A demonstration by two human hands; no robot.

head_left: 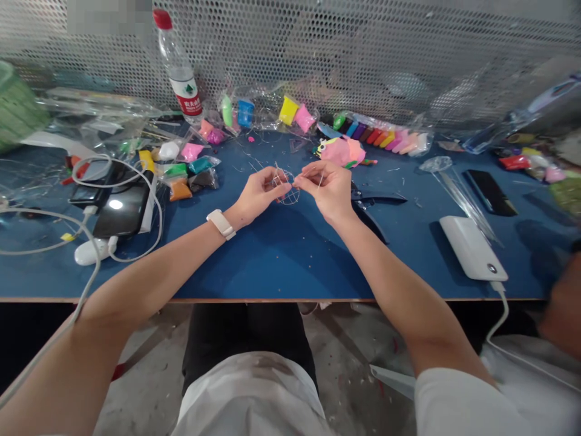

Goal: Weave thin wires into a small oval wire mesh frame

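Both my hands meet over the middle of the blue table [281,260]. My left hand [261,195], with a white band on its wrist, pinches one side of a small round frame of thin wire [285,189]. My right hand [325,186] is closed on the frame's other side, its fingertips holding a loose wire end. The frame hangs just above the tabletop between the two hands. Black pliers [376,206] lie right behind my right wrist.
Small bags of coloured clay [190,166] lie at back left, a strip of clay colours [385,136] and a pink clay figure [342,150] at the back. A water bottle [179,66], phones with white cables [122,209], a white power bank [472,248]. Another person's arm [563,309] at right.
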